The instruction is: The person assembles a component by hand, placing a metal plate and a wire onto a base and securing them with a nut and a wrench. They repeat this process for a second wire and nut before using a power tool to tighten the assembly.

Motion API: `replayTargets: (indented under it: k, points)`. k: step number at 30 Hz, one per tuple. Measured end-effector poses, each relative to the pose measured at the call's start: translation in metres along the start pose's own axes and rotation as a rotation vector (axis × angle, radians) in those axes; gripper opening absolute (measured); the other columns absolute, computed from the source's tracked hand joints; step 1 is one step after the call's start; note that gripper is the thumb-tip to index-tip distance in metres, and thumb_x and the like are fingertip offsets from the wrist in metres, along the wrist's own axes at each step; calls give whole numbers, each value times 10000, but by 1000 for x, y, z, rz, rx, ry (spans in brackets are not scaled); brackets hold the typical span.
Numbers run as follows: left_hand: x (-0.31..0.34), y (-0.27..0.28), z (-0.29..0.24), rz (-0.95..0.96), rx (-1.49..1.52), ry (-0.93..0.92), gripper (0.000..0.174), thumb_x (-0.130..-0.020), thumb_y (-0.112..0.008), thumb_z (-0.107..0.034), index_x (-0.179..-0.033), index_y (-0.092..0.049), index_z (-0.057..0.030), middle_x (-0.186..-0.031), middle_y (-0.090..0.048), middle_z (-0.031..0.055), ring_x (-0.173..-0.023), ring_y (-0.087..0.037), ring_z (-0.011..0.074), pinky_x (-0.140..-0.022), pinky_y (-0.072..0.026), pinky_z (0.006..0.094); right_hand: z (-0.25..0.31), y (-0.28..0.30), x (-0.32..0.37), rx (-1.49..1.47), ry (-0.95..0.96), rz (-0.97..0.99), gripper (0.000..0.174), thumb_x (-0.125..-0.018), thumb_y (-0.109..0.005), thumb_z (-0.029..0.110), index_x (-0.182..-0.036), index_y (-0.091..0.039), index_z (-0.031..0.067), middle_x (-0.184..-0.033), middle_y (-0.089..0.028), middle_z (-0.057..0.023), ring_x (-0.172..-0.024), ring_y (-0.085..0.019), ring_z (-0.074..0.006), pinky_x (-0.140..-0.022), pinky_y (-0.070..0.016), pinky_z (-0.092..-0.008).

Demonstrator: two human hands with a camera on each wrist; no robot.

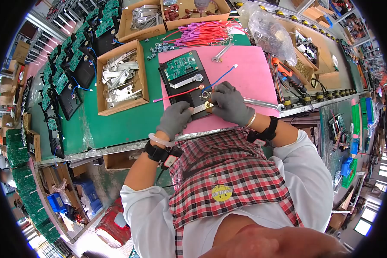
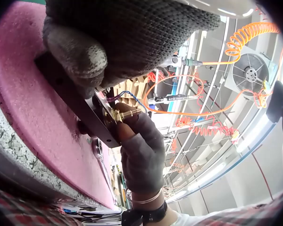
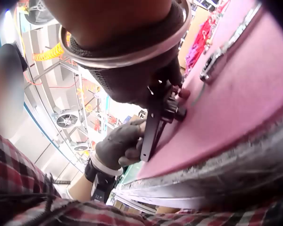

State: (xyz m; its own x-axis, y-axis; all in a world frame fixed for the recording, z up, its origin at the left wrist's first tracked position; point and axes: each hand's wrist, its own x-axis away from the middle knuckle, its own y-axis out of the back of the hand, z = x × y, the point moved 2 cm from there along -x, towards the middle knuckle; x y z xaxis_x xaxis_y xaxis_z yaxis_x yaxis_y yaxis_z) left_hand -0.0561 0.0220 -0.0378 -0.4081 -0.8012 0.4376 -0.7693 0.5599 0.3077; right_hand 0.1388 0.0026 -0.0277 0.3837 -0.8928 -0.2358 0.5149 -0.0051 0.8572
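A black panel carrying a green circuit board lies on the pink mat, its near edge at the person. My left hand grips that near edge, thumb over the panel in the left wrist view, beside a flat silver bracket. At the bracket's right end stands a brass threaded fitting. My right hand pinches this fitting between thumb and forefinger. Another silver bracket, a red wire and a blue wire lie across the panel.
A box of silver brackets stands left of the mat. Behind are a bundle of pink-sleeved wires and a small wrench. To the right lie a long wrench and an orange power tool. Panels with boards line the left side.
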Motion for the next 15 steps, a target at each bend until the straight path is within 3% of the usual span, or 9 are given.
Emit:
replayTargets:
  k: [1,4,7,9,10,13,15]
  points:
    - [0,0,0,-1,-12,3,216,-843,-519,-237,-803,-545,-26,-583,-514,22,-439,-450,90,-370,-342,251,2,3,-1,13,-48,43,223,-658,-681,228,-837,-597,126,-925,-538,-29,-891,-510,-237,-691,-455,-374]
    - [0,0,1,-8,4,-11,214,-841,-520,-236,-793,-537,-28,-585,-515,22,-440,-452,91,-356,-349,248,6,25,-6,-71,44,87,181,-655,-667,185,-802,-590,112,-821,-545,-44,-824,-521,-248,-662,-446,-380]
    - [3,1,-5,3,-40,61,226,-836,-512,-243,-820,-561,-24,-625,-560,53,-495,-532,139,-434,-431,288,-42,38,-14,88,39,305,156,-717,-627,218,-839,-618,122,-808,-574,-68,-836,-554,-261,-683,-459,-404]
    - [2,0,-2,3,-6,61,217,-840,-516,-240,-791,-539,-31,-603,-531,33,-457,-479,111,-379,-384,262,-78,45,-27,250,-28,214,145,-729,-606,189,-860,-636,136,-827,-588,-83,-845,-565,-268,-685,-473,-402]
    - [2,0,-2,5,7,59,215,-841,-518,-239,-776,-528,-34,-592,-517,23,-437,-452,97,-352,-360,250,-87,49,-40,293,-153,215,205,-731,-596,174,-933,-630,164,-866,-595,-78,-859,-575,-270,-695,-485,-393]
    - [6,1,-9,8,-5,86,211,-845,-517,-238,-780,-533,-38,-598,-519,23,-441,-453,98,-354,-361,250,-101,40,-62,364,-16,73,249,-754,-565,161,-999,-604,181,-881,-594,-74,-858,-584,-270,-689,-492,-395]
    - [6,0,-9,-2,-16,89,206,-846,-514,-237,-792,-541,-40,-600,-521,26,-452,-457,99,-358,-364,252,-112,25,-75,438,-16,164,216,-786,-520,143,-992,-581,173,-889,-591,-77,-846,-594,-273,-679,-489,-406]
